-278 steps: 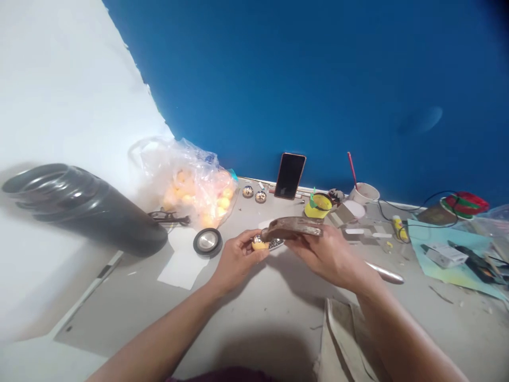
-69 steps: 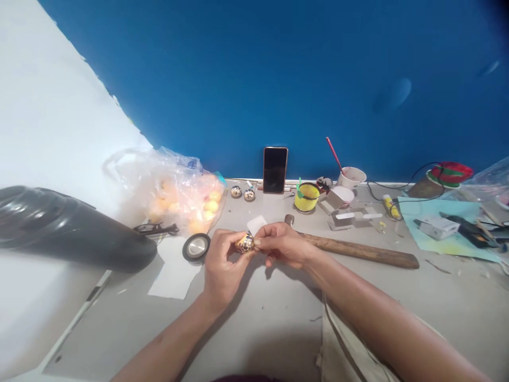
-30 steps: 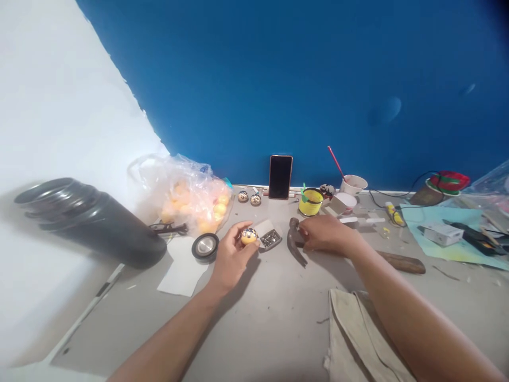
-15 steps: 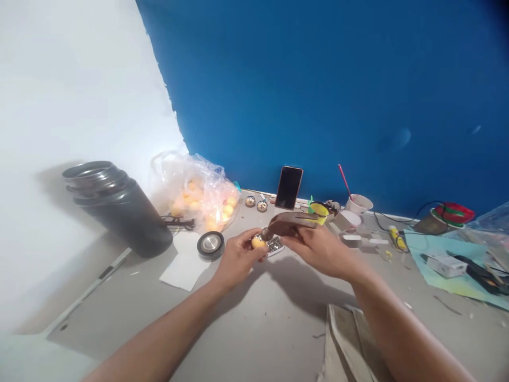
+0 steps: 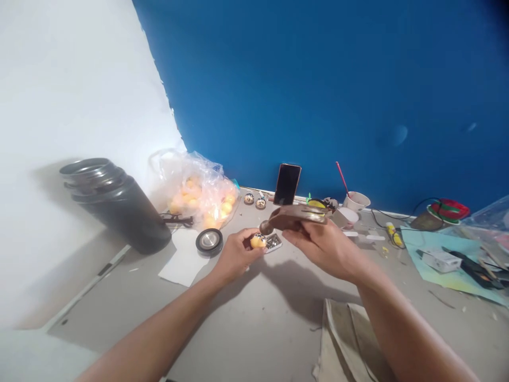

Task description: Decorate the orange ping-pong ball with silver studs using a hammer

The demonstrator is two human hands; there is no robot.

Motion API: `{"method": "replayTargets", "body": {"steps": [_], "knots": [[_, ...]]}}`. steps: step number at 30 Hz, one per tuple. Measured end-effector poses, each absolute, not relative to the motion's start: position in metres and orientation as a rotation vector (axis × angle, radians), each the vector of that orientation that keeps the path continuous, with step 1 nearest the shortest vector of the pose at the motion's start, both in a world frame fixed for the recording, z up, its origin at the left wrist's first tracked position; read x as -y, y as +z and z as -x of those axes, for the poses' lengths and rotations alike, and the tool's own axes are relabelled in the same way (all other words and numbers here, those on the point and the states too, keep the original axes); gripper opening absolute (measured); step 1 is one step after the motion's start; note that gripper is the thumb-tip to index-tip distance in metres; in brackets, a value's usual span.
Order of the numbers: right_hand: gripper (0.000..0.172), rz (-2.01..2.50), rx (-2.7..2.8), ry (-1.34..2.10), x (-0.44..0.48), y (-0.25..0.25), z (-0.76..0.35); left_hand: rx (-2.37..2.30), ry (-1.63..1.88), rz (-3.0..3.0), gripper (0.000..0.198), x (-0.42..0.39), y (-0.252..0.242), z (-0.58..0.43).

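My left hand (image 5: 235,255) pinches a small orange ball (image 5: 257,242) studded with shiny pieces, just above the grey table (image 5: 254,318). My right hand (image 5: 324,245) grips a rusty hammer (image 5: 294,216) close to its head, which hangs a little above the ball. A small open box of shiny pins (image 5: 273,242) lies on the table right behind the ball. The hammer's handle is hidden behind my right hand.
A dark cylinder (image 5: 115,204) lies at left beside a plastic bag of orange balls (image 5: 196,191), a tape roll (image 5: 209,240) and white paper (image 5: 183,260). A phone (image 5: 287,184) leans on the blue wall. Cups (image 5: 356,200), cables and tools crowd the right; cloth (image 5: 350,345) lies near me.
My right hand let go of the ball, picked the hammer up off the table and raised its head over the ball in my left hand. The camera swung to the right.
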State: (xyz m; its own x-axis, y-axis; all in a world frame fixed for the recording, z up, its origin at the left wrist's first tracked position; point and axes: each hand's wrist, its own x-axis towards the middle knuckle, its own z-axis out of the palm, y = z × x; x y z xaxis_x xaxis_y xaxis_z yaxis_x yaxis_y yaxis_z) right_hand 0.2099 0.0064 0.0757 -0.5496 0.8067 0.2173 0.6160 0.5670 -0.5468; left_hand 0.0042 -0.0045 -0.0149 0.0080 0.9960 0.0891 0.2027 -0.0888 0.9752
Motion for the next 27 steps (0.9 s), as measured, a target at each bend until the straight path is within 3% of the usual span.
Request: {"method": "replayTargets", "body": {"steps": [5,12,21,24,27], "knots": [[0.029,1.075,2.402,0.737,-0.01,0.076,-0.209,-1.348,1.205,-1.592,0.03,0.005,-0.016,-0.004],[0.031,1.071,2.285,0.715,-0.008,0.08,-0.208,-1.474,1.25,-1.707,0.033,0.007,-0.015,-0.006],[0.033,1.393,2.434,0.48,-0.027,0.073,-0.236,-1.346,1.207,-1.266,0.04,0.001,-0.018,-0.002],[0.022,1.673,2.618,0.449,-0.039,0.067,-0.245,-1.207,1.199,-1.023,0.046,-0.003,-0.018,0.001],[0.015,1.854,2.776,0.403,-0.05,0.055,-0.244,-1.151,1.214,-0.938,0.04,-0.005,-0.018,0.004]]}}
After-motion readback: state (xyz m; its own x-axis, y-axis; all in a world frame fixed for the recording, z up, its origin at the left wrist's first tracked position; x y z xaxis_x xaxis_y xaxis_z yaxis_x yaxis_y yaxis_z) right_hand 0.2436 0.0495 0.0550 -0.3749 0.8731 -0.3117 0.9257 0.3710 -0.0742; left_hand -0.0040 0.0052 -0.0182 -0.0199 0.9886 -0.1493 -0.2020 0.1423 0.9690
